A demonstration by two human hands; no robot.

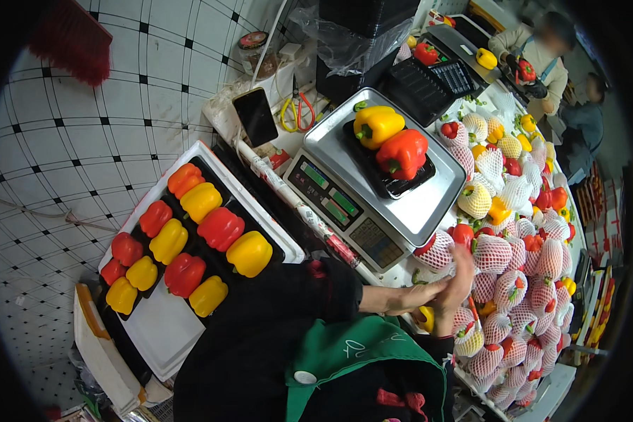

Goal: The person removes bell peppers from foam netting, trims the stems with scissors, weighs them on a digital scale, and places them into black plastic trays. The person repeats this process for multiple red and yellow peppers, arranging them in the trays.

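Note:
My left hand [432,294] reaches from the dark sleeve to meet my right hand [454,276], beside the pile of peppers in foam nets [495,253]; its fingers are mostly hidden. My right hand's fingers are stretched out. On the steel scale [436,190] is a black tray [401,184] holding a yellow pepper [378,124] and a red pepper [401,153]. To the left, a white foam box [172,337] carries several black trays of red and yellow peppers [211,295].
A phone [255,117], scissors [295,105] and a jar [257,54] sit behind the scale. Black trays [425,84] lie farther back. A co-worker [548,77] holds a red pepper; another person [587,123] is behind. A red broom [70,42] is at upper left.

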